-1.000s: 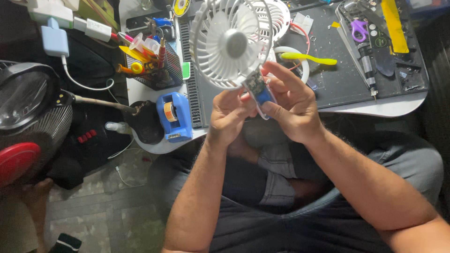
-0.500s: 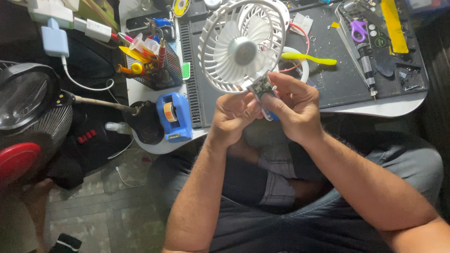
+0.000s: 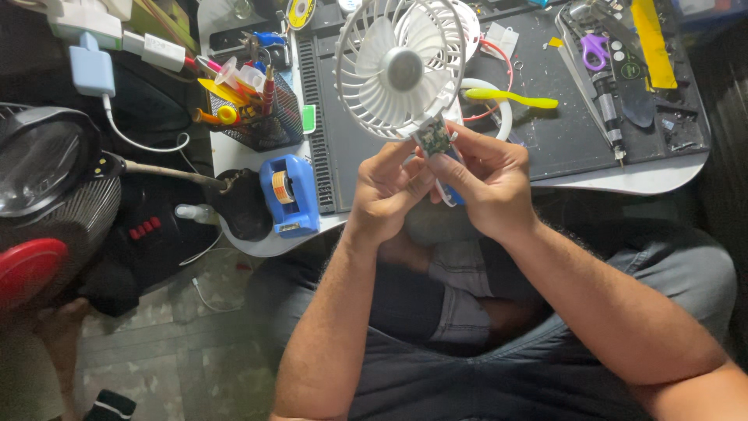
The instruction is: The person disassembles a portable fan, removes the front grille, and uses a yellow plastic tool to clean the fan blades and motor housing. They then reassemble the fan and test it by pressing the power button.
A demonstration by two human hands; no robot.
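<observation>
Left hand (image 3: 387,187) pinches the fan (image 3: 400,68) low down, fingertips closed on the small circuit board (image 3: 433,139) showing under the white grille. Right hand (image 3: 485,183) grips the same spot from the other side, thumb and forefinger clamped on the board, a blue handle piece (image 3: 454,196) wedged against the palm. The fan is held up off the desk (image 3: 639,178), above the lap, grille facing the camera.

Risks, as I judge them:
- Board looks exposed and carried by fingertips alone; a twist could snap a lead or a solder joint.
- The round head is heavy above a narrow grip; if either pinch slackens it could tip onto the mat (image 3: 545,140) or drop to the floor.
- Loose small parts could fall into the lap and be lost.

Hard to make out:
- Where board meets handle is covered by fingers; cannot tell whether it is seated or free.
- No wires visible for certain.
- White ring (image 3: 499,97) behind the fan is partly hidden.
- Tools (image 3: 604,93) at far right are cluttered, kinds unclear.
</observation>
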